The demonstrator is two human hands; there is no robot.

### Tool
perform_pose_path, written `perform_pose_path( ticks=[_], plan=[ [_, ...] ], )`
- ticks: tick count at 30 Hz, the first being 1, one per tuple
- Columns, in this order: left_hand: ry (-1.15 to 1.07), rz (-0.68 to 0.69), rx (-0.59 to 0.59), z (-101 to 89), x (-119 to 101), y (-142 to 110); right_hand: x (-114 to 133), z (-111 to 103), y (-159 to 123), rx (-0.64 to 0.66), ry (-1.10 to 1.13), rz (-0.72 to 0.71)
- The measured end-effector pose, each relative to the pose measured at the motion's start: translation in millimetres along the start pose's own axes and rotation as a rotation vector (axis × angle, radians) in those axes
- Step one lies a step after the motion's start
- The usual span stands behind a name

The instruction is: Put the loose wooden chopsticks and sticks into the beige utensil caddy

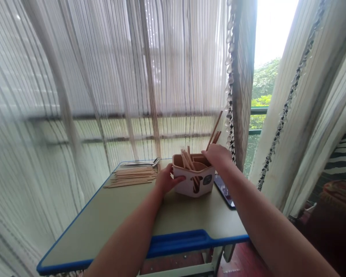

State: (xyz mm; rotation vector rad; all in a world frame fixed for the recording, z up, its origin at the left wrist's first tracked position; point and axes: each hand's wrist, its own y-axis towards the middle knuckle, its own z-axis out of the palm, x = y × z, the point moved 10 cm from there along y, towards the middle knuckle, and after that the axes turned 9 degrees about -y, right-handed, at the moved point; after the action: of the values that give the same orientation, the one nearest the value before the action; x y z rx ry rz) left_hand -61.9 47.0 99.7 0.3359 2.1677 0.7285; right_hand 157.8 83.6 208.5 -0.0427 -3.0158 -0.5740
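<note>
A white and tan utensil caddy (193, 184) with divided compartments stands upright on the desk. My left hand (167, 180) grips its left side, the thumb across the front and the fingers around the back. Pale sticks (187, 158) lean in its front compartment. At the caddy's right rear, my right hand (218, 154) is closed around brown chopsticks (214, 130) that rise behind the knuckles, one standing higher than the others. Their lower ends are hidden by the hand. Many loose chopsticks (134, 176) lie side by side on the left of the desk.
Metal utensils (141, 164), one with a slotted head, lie behind the chopstick row. A dark tablet or phone (226, 194) rests right of the caddy. The pale desk (109, 223) has a raised blue edge (180, 242). Sheer curtains (109, 77) hang close behind.
</note>
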Motion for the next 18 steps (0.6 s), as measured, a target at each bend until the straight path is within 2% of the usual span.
perform_pose_path(
  ticks=[4,6,7,9,11,12,13,15,18],
  plan=[
    [-0.012,-0.002,0.001,-1.0,-2.7,-0.3,0.4,-0.1,3.0,0.072,-0.056,-0.022],
    [-0.017,-0.006,-0.005,-2.1,-3.0,-0.6,-0.3,-9.1,1.5,0.041,-0.047,-0.030],
    [-0.017,-0.007,-0.008,-2.7,-3.1,-0.7,-0.3,-18.9,0.4,-0.022,-0.028,-0.036],
    [-0.015,-0.010,-0.008,-3.0,-3.4,-1.1,1.4,-47.3,-3.7,-0.233,0.024,-0.070],
    [-0.013,-0.013,-0.004,-2.8,-3.8,-1.8,6.4,-74.1,-9.7,-0.453,0.054,-0.151],
    [-0.013,-0.015,-0.004,-2.8,-3.9,-2.1,9.7,-80.7,-10.4,-0.508,0.054,-0.201],
    [-0.013,-0.018,-0.004,-2.8,-4.0,-2.4,12.3,-81.6,-7.7,-0.511,0.050,-0.243],
    [-0.012,-0.020,-0.006,-2.9,-4.0,-2.7,9.7,-69.3,6.0,-0.396,0.079,-0.249],
    [-0.009,-0.012,-0.010,-2.9,-4.2,-2.7,-9.2,-44.0,25.1,-0.235,0.296,-0.117]
  ],
)
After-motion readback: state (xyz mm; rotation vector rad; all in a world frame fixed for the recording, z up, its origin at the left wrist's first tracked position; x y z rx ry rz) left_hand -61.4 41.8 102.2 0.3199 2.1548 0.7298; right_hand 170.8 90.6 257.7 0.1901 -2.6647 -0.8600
